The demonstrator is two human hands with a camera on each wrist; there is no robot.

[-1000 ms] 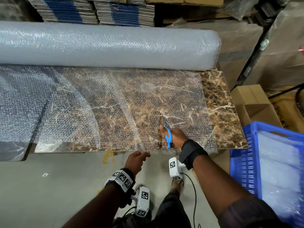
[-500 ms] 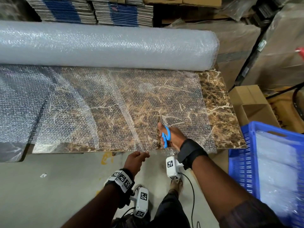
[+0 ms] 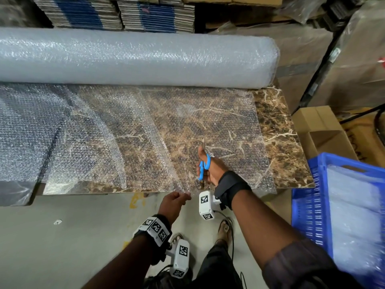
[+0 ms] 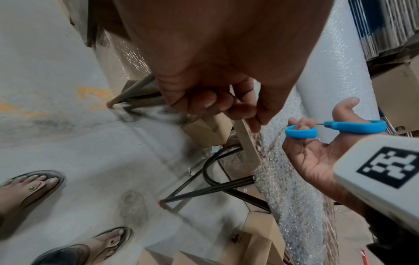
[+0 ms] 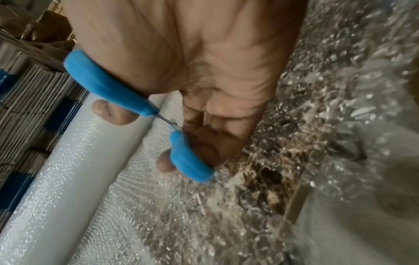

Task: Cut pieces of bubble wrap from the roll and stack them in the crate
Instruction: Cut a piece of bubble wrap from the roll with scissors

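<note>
Both hands (image 3: 174, 202) on wrap (image 3: 187, 122), scissors (image 3: 204, 165) in R.

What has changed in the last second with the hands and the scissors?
The right hand has pushed the scissors farther along the cut, away from the table's near edge and toward the roll. Nothing was taken or let go. The left hand still pinches the near edge of the bubble wrap; the roll and the crate stay where they were.
</note>
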